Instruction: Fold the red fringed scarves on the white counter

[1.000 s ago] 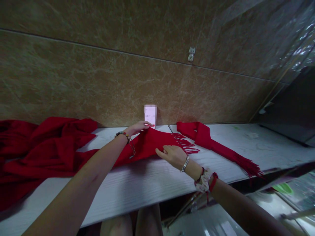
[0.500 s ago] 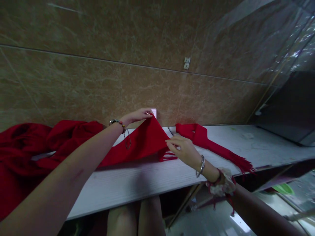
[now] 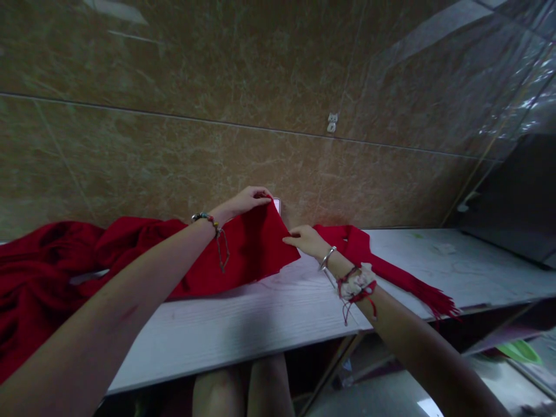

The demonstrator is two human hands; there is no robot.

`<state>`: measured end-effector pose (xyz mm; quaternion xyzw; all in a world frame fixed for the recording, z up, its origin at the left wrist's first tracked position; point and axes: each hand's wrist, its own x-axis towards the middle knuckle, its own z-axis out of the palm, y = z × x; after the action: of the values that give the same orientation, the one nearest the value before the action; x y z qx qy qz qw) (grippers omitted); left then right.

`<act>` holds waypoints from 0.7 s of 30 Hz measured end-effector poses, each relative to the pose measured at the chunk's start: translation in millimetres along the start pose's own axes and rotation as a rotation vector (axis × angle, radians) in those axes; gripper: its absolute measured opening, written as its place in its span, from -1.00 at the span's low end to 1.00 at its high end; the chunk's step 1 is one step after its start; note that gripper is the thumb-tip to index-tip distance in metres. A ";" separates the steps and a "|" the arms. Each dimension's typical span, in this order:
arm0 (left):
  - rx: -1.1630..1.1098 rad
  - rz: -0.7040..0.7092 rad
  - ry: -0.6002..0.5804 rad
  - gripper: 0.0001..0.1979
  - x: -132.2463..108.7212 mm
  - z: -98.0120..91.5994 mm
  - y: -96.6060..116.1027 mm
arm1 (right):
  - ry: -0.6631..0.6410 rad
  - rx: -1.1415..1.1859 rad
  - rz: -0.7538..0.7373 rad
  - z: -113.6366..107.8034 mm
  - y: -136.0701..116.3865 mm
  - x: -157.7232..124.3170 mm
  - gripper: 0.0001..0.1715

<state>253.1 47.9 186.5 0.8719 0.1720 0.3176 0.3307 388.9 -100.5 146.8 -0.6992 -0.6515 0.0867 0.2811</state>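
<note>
A red cloth (image 3: 247,249) lies along the white table (image 3: 208,330), its right end lifted between my hands. My left hand (image 3: 249,200) pinches the far top corner near the wall. My right hand (image 3: 306,240) grips the cloth's right edge, a little nearer to me. Behind the cloth, a phone (image 3: 277,204) leans at the wall, mostly hidden. To the right of my right hand lies a folded red scarf (image 3: 391,272) with a fringed end at the table's front edge.
A heap of red cloth (image 3: 52,255) covers the table's left side. Brown marbled tiles (image 3: 195,156) rise behind, with a small white socket (image 3: 332,122). At the right stand a dark appliance (image 3: 512,197) and, lower down, a green basin (image 3: 519,351).
My right hand has moved slightly left and up along the cloth's edge. The cloth's end is spread flatter, and its fringe no longer shows. The view has shifted slightly.
</note>
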 end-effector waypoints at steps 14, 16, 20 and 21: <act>-0.173 -0.086 0.459 -0.88 -8.0 -89.6 -2.0 | 0.044 0.670 -0.226 6.1 -88.6 52.2 -0.89; -0.162 -0.102 0.432 -0.85 2.1 -84.8 -5.4 | 0.044 0.799 -0.151 7.6 -87.5 54.9 -0.92; -0.162 -0.108 0.287 -0.78 36.5 -27.4 -25.9 | 0.044 0.972 0.131 4.0 -42.3 41.7 -0.94; -0.153 -0.128 0.230 -0.76 45.1 -4.5 -32.9 | 0.051 0.980 0.211 3.7 -24.0 34.6 -0.93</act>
<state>280.5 96.8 186.3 0.7891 0.2393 0.4060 0.3940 371.1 -66.4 164.4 -0.5489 -0.4528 0.3933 0.5822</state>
